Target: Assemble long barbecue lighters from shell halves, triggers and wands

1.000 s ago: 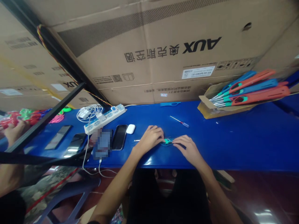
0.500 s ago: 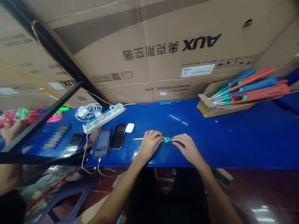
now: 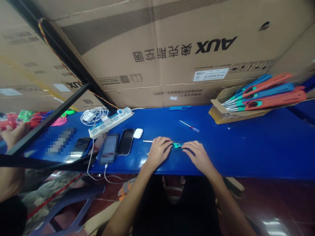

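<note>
Low over the blue table, a long-nosed lighter (image 3: 176, 146) with a blue casing and a green trigger part lies between my two hands. My left hand (image 3: 159, 151) is closed around its left portion, and a thin metal tube (image 3: 147, 141) sticks out to the left of those fingers. On the other side my right hand (image 3: 197, 153) pinches at the right end, thumb and fingertips together. My fingers cover much of the casing, so its inner parts cannot be made out. A small screwdriver (image 3: 190, 126) with a clear handle rests just behind my right hand.
A cardboard tray (image 3: 222, 113) of orange and blue lighters stands back right. A blue casing piece (image 3: 180, 108) lies at the rear. Leftward are a white earphone case (image 3: 138, 133), phones (image 3: 126, 142), a power strip (image 3: 110, 123), a black frame bar, and another person's hand (image 3: 14, 134).
The view has shifted slightly. Both my hands stay on the lighter in nearly the same position, with only slight finger movement.
</note>
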Motion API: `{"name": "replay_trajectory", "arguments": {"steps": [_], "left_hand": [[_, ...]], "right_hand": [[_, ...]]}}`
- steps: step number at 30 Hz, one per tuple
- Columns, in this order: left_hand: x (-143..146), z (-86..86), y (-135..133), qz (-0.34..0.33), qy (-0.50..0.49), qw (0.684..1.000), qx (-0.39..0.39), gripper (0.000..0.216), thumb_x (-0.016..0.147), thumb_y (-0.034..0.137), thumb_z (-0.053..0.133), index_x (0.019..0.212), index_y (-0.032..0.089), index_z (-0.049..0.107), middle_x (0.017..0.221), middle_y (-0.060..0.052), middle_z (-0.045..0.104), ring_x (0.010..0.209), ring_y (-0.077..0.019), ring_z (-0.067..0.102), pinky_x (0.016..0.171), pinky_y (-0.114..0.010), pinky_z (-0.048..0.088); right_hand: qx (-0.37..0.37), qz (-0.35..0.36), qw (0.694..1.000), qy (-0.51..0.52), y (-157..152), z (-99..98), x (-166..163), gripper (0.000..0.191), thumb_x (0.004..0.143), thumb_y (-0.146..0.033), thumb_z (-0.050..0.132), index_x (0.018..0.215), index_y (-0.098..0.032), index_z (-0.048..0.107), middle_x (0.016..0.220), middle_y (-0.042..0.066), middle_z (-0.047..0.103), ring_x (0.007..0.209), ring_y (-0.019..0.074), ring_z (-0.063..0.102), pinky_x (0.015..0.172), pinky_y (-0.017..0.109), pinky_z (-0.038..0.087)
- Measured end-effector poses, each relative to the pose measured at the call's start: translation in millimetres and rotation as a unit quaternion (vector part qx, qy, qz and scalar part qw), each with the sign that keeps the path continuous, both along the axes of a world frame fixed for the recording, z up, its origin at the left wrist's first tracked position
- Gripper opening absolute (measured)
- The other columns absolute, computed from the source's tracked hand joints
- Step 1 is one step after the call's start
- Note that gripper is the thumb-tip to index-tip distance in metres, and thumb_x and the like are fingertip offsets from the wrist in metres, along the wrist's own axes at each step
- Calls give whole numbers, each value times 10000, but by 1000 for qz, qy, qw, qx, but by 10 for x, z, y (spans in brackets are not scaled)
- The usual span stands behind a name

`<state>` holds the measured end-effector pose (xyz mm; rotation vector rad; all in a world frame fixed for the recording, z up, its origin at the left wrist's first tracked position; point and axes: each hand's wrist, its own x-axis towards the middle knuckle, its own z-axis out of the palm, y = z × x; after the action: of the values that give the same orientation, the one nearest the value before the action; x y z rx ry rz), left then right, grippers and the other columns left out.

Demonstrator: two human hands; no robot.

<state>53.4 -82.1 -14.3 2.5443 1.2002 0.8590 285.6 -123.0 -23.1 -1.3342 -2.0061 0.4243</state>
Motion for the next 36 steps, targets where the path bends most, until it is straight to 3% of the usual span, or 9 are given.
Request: {"name": "replay_trajectory", "arguments": {"steps": [10, 26, 30, 36], "left_hand": [[10, 15, -14, 20, -19, 999, -21, 229, 1014, 252, 602, 1227, 226, 681, 1157, -60, 730, 1077, -229, 619, 938, -410, 467], [9, 19, -6, 5, -6, 1000, -17, 176, 1034, 296, 576, 1129, 223, 705, 1138, -60, 726, 1065, -218, 620, 932, -391, 441], [0, 102, 102, -33, 24, 999, -14, 158, 999, 348, 632, 1033, 214, 710, 1102, -34, 736, 977, -193, 632, 925, -378, 402], [5, 332, 418, -159, 117, 979, -46, 179, 950, 388, 693, 957, 212, 722, 1051, -30, 726, 987, -202, 627, 902, -352, 374]], "right_hand": [[-5, -3, 1000, -1, -5, 26, -4, 153, 1023, -296, 556, 1014, -252, 702, 1089, 40, 758, 1027, 236, 642, 889, 406, 459], [-7, -4, 1000, 11, -9, -1, 0, 172, 1024, -298, 543, 1040, -260, 709, 1096, 59, 761, 1035, 253, 649, 905, 422, 471], [-7, -9, 1000, 27, 3, -27, 10, 168, 1017, -311, 555, 1064, -260, 708, 1077, 62, 767, 1025, 259, 652, 886, 425, 484], [-12, -12, 999, 34, 16, -34, 20, 176, 1010, -325, 553, 1034, -269, 719, 1048, 69, 771, 995, 272, 661, 880, 444, 497]]}}
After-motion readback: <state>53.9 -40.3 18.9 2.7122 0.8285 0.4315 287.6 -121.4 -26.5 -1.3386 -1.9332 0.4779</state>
